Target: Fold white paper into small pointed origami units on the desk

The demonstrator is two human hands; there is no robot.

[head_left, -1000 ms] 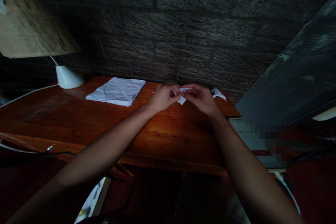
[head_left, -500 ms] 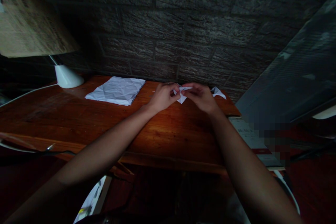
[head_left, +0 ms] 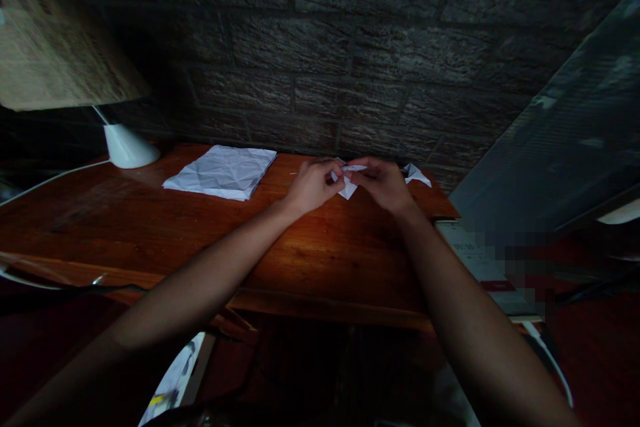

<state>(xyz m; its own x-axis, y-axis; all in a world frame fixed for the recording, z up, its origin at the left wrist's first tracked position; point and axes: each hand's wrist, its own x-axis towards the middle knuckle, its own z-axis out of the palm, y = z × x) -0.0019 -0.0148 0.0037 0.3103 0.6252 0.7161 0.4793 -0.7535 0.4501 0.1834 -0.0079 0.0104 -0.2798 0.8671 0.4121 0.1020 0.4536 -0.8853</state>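
Observation:
Both my hands meet over the far middle of a wooden table (head_left: pixel 150 227). My left hand (head_left: pixel 311 185) and my right hand (head_left: pixel 383 183) pinch a small folded piece of white paper (head_left: pixel 347 188) between their fingertips, just above the tabletop. Most of that paper is hidden by my fingers. A second small folded white paper (head_left: pixel 416 175) lies on the table just right of my right hand, partly hidden behind it.
A creased white sheet (head_left: pixel 223 172) lies flat to the left of my hands. A white lamp base (head_left: pixel 128 147) with a beige shade (head_left: pixel 55 47) and a cord stands at far left. A dark brick wall backs the table. Printed paper (head_left: pixel 480 263) lies off its right edge.
Both hands stay where they were, with only small finger shifts on the folded paper. The view has tilted slightly.

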